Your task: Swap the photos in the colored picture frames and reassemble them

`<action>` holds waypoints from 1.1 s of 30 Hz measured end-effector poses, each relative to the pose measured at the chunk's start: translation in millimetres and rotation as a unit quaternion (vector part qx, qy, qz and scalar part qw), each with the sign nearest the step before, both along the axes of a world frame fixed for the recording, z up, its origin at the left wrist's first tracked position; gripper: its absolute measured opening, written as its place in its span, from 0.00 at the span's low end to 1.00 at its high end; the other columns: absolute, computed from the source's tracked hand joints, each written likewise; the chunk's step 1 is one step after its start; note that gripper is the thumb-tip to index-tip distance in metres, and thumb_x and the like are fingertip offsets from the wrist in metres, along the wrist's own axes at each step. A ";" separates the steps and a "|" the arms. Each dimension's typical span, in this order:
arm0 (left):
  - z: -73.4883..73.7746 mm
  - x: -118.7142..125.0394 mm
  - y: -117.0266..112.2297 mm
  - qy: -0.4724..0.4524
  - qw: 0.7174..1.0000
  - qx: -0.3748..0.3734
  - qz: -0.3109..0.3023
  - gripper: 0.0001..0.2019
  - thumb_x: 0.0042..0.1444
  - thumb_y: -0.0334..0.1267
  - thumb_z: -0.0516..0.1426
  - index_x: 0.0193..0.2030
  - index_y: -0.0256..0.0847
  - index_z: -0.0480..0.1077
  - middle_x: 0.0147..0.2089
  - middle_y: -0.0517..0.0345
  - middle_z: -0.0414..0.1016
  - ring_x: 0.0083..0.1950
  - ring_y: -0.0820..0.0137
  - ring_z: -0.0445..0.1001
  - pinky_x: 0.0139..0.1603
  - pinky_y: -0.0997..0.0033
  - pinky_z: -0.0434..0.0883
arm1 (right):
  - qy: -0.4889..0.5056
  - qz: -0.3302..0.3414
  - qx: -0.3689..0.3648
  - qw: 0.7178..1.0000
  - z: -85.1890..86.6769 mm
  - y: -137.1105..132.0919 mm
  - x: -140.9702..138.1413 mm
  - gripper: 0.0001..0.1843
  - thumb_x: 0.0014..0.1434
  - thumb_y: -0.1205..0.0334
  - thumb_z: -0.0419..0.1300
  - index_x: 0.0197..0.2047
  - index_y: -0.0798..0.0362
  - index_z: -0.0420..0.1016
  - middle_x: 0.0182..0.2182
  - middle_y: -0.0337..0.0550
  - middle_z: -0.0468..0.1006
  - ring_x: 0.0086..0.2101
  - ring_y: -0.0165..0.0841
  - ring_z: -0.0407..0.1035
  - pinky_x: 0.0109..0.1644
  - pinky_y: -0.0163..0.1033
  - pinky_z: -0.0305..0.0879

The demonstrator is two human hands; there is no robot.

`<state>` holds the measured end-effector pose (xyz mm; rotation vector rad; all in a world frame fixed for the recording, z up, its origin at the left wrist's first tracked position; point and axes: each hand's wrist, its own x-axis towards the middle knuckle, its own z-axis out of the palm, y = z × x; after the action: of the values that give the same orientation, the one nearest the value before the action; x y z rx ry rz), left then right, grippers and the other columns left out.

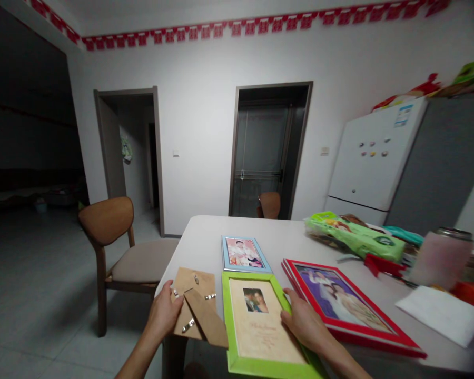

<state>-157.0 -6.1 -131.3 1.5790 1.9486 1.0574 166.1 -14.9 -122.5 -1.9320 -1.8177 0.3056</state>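
My left hand (164,315) rests on the left edge of a brown cardboard frame backing (195,308) that lies face down with its stand and metal clips showing; the fingers curl over its edge. My right hand (305,322) lies on the right side of a green picture frame (260,321) with a small photo in a cream mat, fingers pressed flat against the border. A small blue frame (243,253) lies just beyond the green one. A red frame (345,305) with a large photo lies to the right of my right hand.
The white table (205,231) holds a green packet (353,236), a pink cup (440,258), a white paper (444,314) and red bits at the right. A wooden chair (114,247) stands left of the table. A fridge (379,158) stands behind, right.
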 end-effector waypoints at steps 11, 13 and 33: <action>19.1 130.3 -59.3 0.026 0.945 0.133 -0.298 0.31 0.41 0.37 0.57 0.54 0.35 0.55 0.59 0.47 0.52 0.59 0.58 0.49 0.58 0.57 0.50 | 0.583 0.042 -0.111 0.803 39.9 -26.7 -19.7 0.42 0.42 0.66 0.49 0.60 0.55 0.35 0.32 0.44 0.76 0.24 0.33 0.70 0.28 0.38 0.64; 24.9 149.4 -66.4 0.041 0.929 0.150 -0.336 0.31 0.41 0.36 0.56 0.55 0.32 0.55 0.60 0.44 0.51 0.59 0.57 0.50 0.58 0.56 0.51 | 0.586 0.056 -0.097 0.803 46.3 -28.7 -23.0 0.41 0.43 0.65 0.52 0.60 0.54 0.39 0.31 0.44 0.76 0.25 0.32 0.70 0.31 0.37 0.64; -7.1 47.7 -57.9 -0.004 0.988 0.134 -0.073 0.21 0.44 0.35 0.49 0.48 0.40 0.61 0.46 0.53 0.69 0.47 0.63 0.66 0.44 0.66 0.64 | -0.104 0.017 0.016 0.994 -13.0 3.0 0.6 0.23 0.49 0.68 0.47 0.49 0.67 0.63 0.38 0.57 0.72 0.40 0.39 0.66 0.44 0.37 0.58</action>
<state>-109.3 -63.9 -138.4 1.8232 1.7089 1.3042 166.7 -11.8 -135.5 -1.9747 -1.9764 0.0875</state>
